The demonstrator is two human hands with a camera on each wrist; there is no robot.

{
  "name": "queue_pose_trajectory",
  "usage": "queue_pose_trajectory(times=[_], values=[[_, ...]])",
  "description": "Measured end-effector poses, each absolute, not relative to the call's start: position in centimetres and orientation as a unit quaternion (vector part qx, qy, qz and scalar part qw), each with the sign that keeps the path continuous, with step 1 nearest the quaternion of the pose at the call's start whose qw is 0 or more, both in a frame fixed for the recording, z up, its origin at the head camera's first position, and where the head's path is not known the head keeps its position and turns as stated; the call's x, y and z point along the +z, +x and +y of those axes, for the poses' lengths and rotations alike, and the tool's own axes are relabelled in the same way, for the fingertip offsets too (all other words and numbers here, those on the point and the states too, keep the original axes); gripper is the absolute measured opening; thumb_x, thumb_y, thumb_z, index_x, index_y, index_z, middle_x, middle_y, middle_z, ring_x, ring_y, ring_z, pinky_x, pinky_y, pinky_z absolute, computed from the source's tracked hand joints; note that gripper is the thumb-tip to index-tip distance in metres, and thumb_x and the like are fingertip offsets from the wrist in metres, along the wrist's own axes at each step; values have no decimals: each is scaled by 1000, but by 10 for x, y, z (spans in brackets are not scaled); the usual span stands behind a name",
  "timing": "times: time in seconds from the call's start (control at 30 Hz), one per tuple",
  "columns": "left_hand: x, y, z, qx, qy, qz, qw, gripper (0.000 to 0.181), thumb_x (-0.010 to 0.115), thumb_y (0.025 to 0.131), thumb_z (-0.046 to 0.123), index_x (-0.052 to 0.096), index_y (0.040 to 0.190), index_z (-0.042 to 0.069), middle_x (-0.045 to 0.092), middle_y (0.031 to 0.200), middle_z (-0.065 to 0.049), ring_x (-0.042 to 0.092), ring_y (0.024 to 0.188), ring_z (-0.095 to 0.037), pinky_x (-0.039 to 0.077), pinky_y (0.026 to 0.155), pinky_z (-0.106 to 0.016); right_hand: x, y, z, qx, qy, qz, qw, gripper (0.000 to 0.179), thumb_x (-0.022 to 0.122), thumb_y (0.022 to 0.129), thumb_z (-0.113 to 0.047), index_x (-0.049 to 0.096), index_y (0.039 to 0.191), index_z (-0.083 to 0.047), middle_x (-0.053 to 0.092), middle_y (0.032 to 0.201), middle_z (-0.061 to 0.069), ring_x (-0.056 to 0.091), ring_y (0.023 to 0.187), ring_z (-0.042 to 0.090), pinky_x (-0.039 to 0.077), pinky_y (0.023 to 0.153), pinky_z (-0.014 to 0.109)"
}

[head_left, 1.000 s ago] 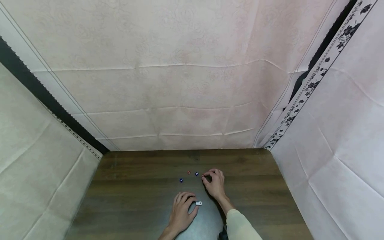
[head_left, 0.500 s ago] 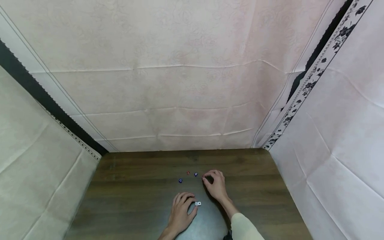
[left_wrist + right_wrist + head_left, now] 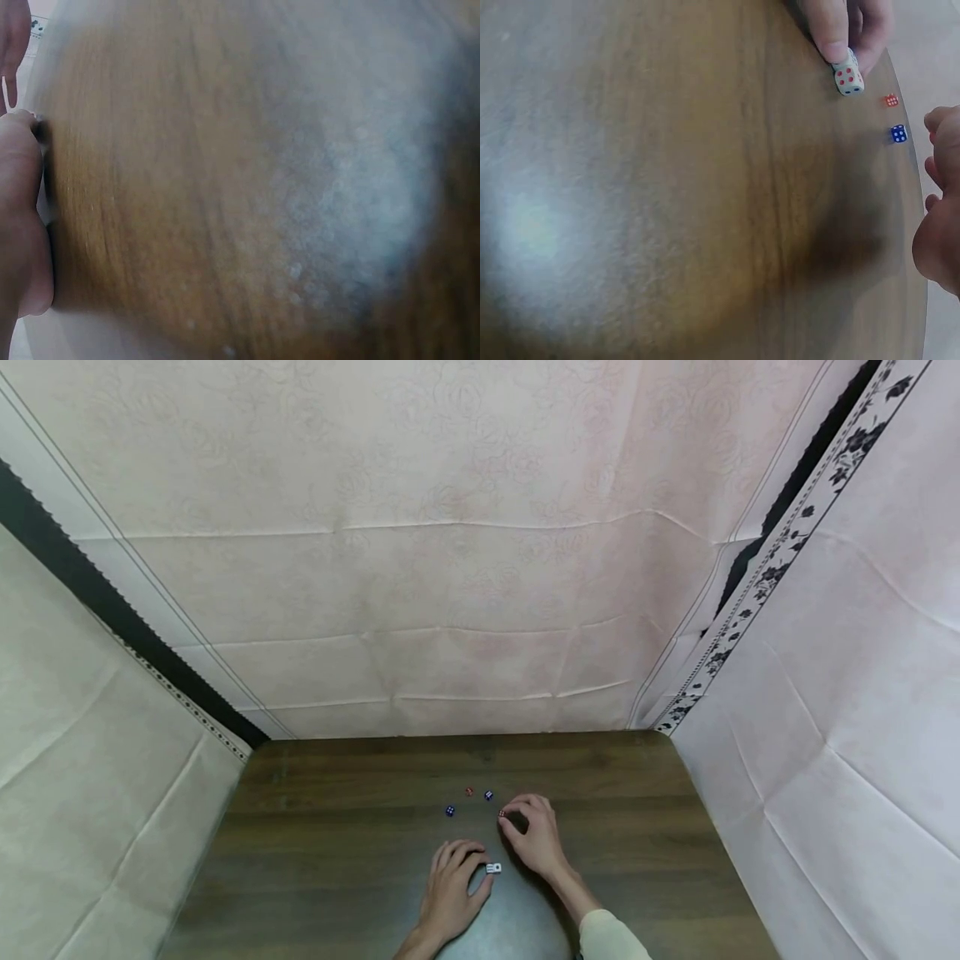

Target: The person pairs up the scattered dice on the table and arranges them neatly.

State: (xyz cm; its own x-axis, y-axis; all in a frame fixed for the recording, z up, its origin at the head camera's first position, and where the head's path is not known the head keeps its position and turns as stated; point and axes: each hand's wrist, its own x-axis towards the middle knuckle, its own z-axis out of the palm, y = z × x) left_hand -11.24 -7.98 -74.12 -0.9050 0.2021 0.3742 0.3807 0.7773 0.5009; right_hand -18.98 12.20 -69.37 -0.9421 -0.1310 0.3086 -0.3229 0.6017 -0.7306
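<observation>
The left hand point(image 3: 455, 887), at six o'clock on the brown wooden tabletop point(image 3: 322, 860), holds a short row of white dice point(image 3: 493, 868) between thumb and forefinger; in the right wrist view the nearest of them shows four red pips. Farther out, between one and two o'clock from those dice, the right hand point(image 3: 531, 833) pinches a small red die point(image 3: 502, 814) at the tips of its thumb and index finger — its lower edge is too small to tell whether it touches the wood. Three more dice lie apart on the tabletop: from the pinched one, a blue die point(image 3: 488, 795) sits just beside it at eleven o'clock, a second red die point(image 3: 468, 792) at ten, and another blue die point(image 3: 450, 811) at nine. A pale sleeve point(image 3: 611, 935) covers the right forearm toward five o'clock. Creased, pale cloth point(image 3: 465, 610) hangs past the far edge at twelve — a dark floral band point(image 3: 772, 575) runs up toward two.
</observation>
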Motion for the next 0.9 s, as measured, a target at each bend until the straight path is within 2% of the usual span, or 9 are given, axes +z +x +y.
queue_pose_trajectory(times=[0.17, 0.57, 0.9], values=[[-742, -112, -81, -299, -152, -933, 129, 17, 85, 100, 40, 80, 114, 32, 75, 134, 11, 65, 137, -25, 44, 126, -67, -697, -183, 122, 412, 151, -893, 98, 10, 89, 98, -17, 84, 107, -19, 76, 121, 1, 64, 126, 26, 47, 114, 58], [-744, -114, -80, -291, -153, -932, 151, 18, 89, 97, 37, 79, 111, 32, 75, 131, 11, 66, 133, -24, 47, 121, -68, -713, -169, 126, 361, 236, -889, 156, 11, 90, 95, -11, 84, 103, -15, 76, 118, 6, 66, 122, 34, 49, 104, 62], [-744, -114, -80, -282, -155, -934, 156, 19, 90, 95, 37, 80, 110, 30, 75, 131, 12, 65, 133, -23, 47, 120, -67, -717, -163, 128, 354, 239, -895, 129, 12, 91, 94, -10, 85, 104, -13, 77, 123, 11, 64, 129, 37, 48, 110, 64]])
